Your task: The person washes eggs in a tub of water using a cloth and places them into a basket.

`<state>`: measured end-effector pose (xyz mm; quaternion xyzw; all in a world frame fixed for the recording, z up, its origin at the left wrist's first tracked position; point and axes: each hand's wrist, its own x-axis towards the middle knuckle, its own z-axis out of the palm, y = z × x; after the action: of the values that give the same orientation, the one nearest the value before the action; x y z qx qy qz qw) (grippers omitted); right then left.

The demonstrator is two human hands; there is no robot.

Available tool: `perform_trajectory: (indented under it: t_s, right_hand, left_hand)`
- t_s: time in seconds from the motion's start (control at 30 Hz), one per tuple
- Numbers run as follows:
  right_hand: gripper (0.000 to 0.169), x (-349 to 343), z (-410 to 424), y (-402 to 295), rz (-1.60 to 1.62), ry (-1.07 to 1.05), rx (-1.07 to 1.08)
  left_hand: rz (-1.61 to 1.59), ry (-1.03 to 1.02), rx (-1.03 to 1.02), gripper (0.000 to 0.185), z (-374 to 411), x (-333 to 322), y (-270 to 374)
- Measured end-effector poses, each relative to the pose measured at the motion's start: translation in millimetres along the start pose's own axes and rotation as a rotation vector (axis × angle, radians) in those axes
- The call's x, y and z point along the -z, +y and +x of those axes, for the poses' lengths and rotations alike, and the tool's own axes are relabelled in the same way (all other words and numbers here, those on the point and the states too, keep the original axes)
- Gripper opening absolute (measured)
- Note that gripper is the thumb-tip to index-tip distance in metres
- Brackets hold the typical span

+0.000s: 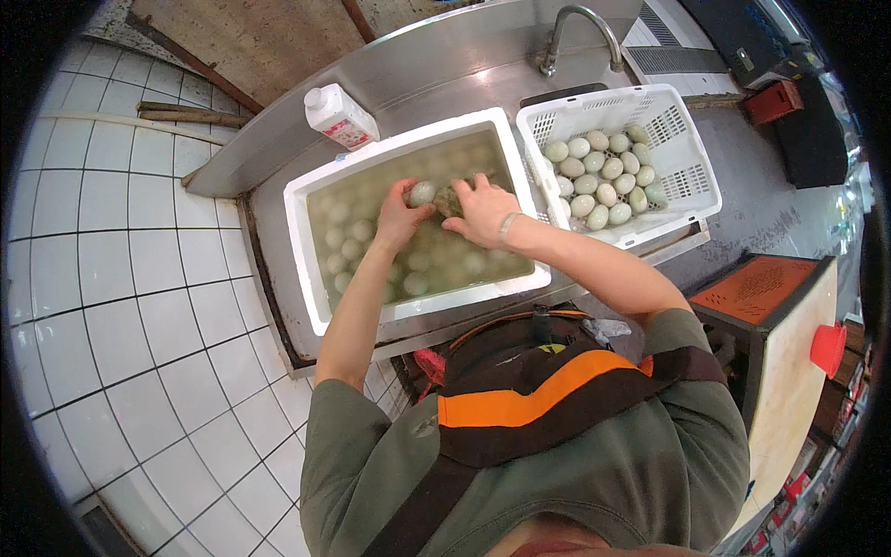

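Over a white foam box (304, 268) of murky water, my left hand (399, 214) holds a pale egg (422, 193) between thumb and fingers. My right hand (482, 209), with a band at the wrist, grips a greenish-brown scrubbing pad (447, 201) close beside that egg; whether pad and egg touch is hard to tell. Several submerged eggs (415, 283) show dimly in the water. To the right, a white perforated plastic basket (679, 182) holds several pale green and cream eggs (612, 168).
A white plastic bottle (341, 117) stands behind the box's left part. A curved metal faucet (583, 12) rises at the back of the stainless-steel sink (445, 73). White wall tiles (167, 257) lie left. An orange-topped stand (753, 287) is at right.
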<state>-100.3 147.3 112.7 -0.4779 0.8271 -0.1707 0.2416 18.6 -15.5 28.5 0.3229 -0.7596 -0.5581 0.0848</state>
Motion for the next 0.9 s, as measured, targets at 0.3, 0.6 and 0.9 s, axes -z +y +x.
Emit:
perform_trajectory:
  t_s: [0.3,0.6,0.9]
  right_hand:
    - [0.027,-36.5,48.4,0.5,0.509,0.145,-0.113]
    - [0.039,-63.5,44.0,-2.9,0.808,0.201,-0.052]
    - [0.028,-68.2,72.3,9.5,0.973,0.302,-0.298]
  left_hand:
    - [-0.043,0.049,0.021,0.056,-6.2,6.5,-29.2]
    - [0.004,0.115,0.021,0.051,-19.3,-9.3,10.9]
    - [-0.208,0.100,-0.052,0.051,-19.4,-18.4,0.9]
